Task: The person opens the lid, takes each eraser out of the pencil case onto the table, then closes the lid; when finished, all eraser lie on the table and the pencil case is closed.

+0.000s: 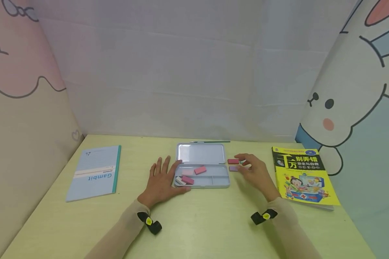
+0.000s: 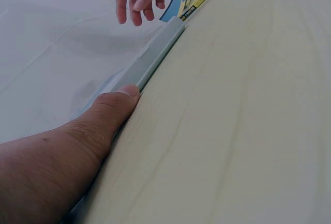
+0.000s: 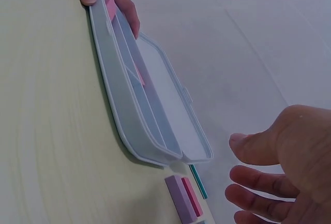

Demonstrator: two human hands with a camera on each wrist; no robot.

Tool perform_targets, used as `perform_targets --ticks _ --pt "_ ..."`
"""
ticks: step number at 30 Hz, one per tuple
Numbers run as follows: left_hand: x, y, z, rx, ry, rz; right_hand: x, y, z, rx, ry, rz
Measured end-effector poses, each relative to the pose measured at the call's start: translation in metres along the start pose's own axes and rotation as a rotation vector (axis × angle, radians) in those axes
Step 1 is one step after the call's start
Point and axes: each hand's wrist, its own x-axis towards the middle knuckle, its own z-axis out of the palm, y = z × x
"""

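Note:
A pale blue pencil case (image 1: 201, 154) lies with its lid folded back. Pink erasers (image 1: 200, 170) and a white piece (image 1: 180, 180) sit in its left compartments. My left hand (image 1: 162, 183) rests at the case's left end with fingers spread, its thumb (image 2: 116, 102) along the front edge. Right of the case, a purple eraser (image 3: 181, 199) and a dark pink eraser (image 1: 233, 161) lie side by side on the table. My right hand (image 1: 254, 172) hovers beside them, thumb and fingers loosely bent and apart. Nothing shows between its fingers in the right wrist view.
A thin dark green brush (image 1: 210, 141) lies behind the case. On the left is a Gambit notebook (image 1: 95, 174); a yellow book (image 1: 303, 176) lies on the right, beside my right wrist. A white sheet (image 1: 188, 72) backs the table (image 1: 207, 223), with printed cartoon panels at both sides.

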Motion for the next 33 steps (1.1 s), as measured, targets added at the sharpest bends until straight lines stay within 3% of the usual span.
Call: perform_targets --ticks 6,18,22,27,33 --pt "0.001 -0.001 0.001 0.009 0.007 0.003 0.004 -0.015 0.020 0.037 -0.026 -0.129" --pt "0.001 -0.001 0.001 0.013 0.018 0.007 0.015 -0.030 0.048 0.018 -0.056 -0.258" --pt "0.001 -0.001 0.000 0.017 0.009 0.000 0.021 -0.034 0.052 0.014 -0.084 -0.255" --pt "0.000 0.000 -0.001 0.021 0.014 0.002 0.026 -0.034 0.056 -0.008 -0.180 -0.201" --pt "0.000 0.001 -0.001 0.033 0.007 0.000 0.030 -0.036 0.062 -0.057 -0.264 -0.199"
